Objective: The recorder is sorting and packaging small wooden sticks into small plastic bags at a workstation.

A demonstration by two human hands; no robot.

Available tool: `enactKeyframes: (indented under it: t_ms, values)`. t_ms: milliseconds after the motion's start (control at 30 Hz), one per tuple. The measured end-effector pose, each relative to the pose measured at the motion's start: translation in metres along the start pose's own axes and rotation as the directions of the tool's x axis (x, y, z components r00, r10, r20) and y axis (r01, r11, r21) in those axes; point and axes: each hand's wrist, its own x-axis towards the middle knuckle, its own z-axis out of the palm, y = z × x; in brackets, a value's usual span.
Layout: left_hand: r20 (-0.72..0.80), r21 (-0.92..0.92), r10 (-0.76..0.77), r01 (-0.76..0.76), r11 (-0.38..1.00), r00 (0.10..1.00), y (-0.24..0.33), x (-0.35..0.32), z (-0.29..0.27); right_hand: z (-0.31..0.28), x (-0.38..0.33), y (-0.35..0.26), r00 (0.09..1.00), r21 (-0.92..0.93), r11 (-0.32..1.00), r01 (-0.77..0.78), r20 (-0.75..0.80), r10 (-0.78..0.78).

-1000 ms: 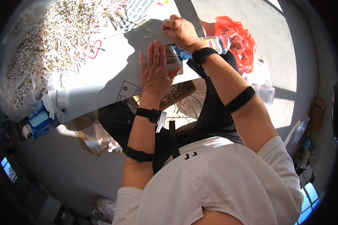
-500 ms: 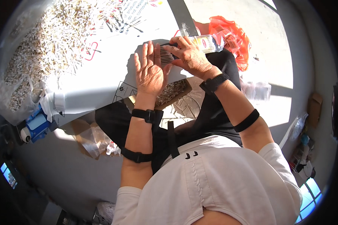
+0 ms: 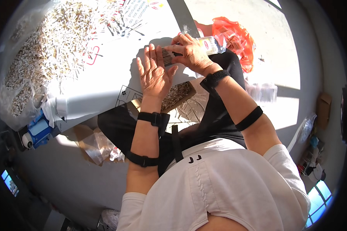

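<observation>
A tight row of thin sticks that look like cotton swabs (image 3: 167, 56) lies on the white board between my hands. My left hand (image 3: 155, 75) rests edge-on beside it, fingers stretched out and held against the row's left end. From the right, my right hand (image 3: 192, 54) grips the row, with its forefinger reaching across the top and its thumb along the near side. Just beyond that hand lies a clear packet of swabs (image 3: 210, 44) with a small red label. The palm side of the right hand is hidden.
A large heap of loose swabs (image 3: 61, 42) in clear plastic covers the left of the white board (image 3: 100, 84). Below its near edge sits a cardboard box of swabs (image 3: 177, 96). A red plastic bag (image 3: 235, 38) of packets lies at the right, a blue-and-white object (image 3: 38, 131) at the left.
The right hand has shifted slightly left and up along the row of swabs, covering more of it. My left hand stays nearly in place.
</observation>
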Motion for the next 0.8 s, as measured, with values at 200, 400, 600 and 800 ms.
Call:
enactKeyframes:
  t_ms: [200, 400, 600, 800]
  values:
    - [-0.001, 0.008, -0.015, 0.015, 1.0, 1.0, 0.001, 0.0, 0.003, 0.0, -0.005, -0.006, 0.999, -0.1, 0.995, 0.021, -0.027, -0.024]
    - [-0.022, -0.005, -0.026, 0.026, 1.0, 0.999, 0.0, 0.0, 0.003, 0.003, -0.035, -0.028, 0.993, -0.292, 0.955, -0.059, -0.115, 0.027]
    - [0.03, -0.053, -0.047, 0.048, 0.997, 0.998, 0.005, 0.002, -0.004, 0.017, -0.044, -0.033, 0.992, -0.26, 0.964, -0.057, -0.126, 0.025]
    - [0.041, -0.044, -0.065, 0.067, 0.997, 0.997, 0.005, 0.001, -0.003, 0.015, -0.042, -0.031, 0.997, -0.278, 0.961, -0.015, -0.077, -0.007]
